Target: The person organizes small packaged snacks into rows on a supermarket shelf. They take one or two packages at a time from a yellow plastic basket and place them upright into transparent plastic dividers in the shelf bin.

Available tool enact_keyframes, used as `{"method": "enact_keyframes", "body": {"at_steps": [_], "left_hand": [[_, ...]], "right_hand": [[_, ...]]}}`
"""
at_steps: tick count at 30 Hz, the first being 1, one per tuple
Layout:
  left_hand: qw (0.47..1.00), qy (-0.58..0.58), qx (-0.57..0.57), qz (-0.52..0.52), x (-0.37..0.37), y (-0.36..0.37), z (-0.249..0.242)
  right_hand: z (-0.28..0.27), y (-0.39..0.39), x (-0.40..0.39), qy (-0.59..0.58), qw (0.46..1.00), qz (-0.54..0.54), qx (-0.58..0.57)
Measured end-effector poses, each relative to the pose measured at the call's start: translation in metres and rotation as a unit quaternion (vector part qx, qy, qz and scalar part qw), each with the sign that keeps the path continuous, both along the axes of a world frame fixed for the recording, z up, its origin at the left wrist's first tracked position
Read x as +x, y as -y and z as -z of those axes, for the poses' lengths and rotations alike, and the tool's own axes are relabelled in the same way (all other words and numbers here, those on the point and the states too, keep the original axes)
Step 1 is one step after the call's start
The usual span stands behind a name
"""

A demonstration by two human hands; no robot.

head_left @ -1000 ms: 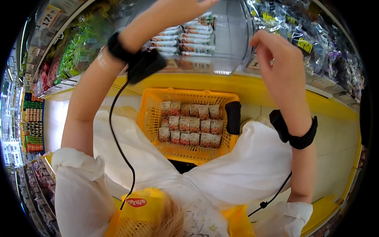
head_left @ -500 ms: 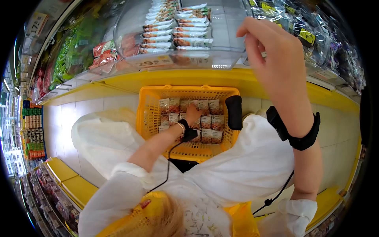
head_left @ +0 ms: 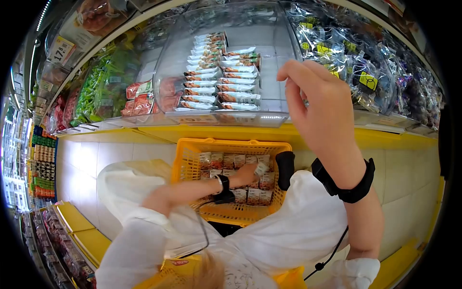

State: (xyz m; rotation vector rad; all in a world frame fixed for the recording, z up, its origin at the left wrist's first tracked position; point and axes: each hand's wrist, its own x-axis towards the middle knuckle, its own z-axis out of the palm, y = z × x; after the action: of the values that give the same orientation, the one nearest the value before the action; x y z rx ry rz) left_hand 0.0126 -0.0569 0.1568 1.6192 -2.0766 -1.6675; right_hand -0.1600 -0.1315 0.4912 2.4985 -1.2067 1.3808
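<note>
My left hand (head_left: pixel 245 175) is low inside the yellow basket (head_left: pixel 185 149), its fingers closed on a small snack packet (head_left: pixel 261 168). Around it, rows of similar packets (head_left: pixel 253 196) in pale and reddish-brown wrappers line the basket; my hand and forearm cover some of them. My right hand (head_left: pixel 320 98) is raised at the front right of a clear display bin (head_left: pixel 274 118). Its fingers are loosely bent, thumb apart from the palm, and nothing shows in them. Inside that bin, white-and-orange snack packets (head_left: pixel 239 87) stand in two stacked rows.
Green packages (head_left: pixel 96 86) and red packs (head_left: pixel 143 103) fill bins to the left. Dark, shiny bags with yellow labels (head_left: pixel 368 80) lie at the right. A yellow shelf edge (head_left: pixel 308 134) runs between bins and basket. My legs in white trousers flank the basket.
My left hand has shifted right within the basket and now has a packet between its fingers. My right hand stays raised. The view has tilted up, so bins and basket appear lower.
</note>
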Motion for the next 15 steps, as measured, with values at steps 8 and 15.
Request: {"method": "enact_keyframes", "body": {"at_steps": [8,15], "left_hand": [[0.952,-0.044,-0.157,0.258,0.013,0.009,-0.355],[0.896,0.000,-0.440,0.060,0.039,0.157,-0.372]], "right_hand": [[0.004,0.013,-0.008,0.123,0.985,-0.036,0.119],[0.015,0.024,-0.011,0.345,0.900,-0.092,0.250]]}}
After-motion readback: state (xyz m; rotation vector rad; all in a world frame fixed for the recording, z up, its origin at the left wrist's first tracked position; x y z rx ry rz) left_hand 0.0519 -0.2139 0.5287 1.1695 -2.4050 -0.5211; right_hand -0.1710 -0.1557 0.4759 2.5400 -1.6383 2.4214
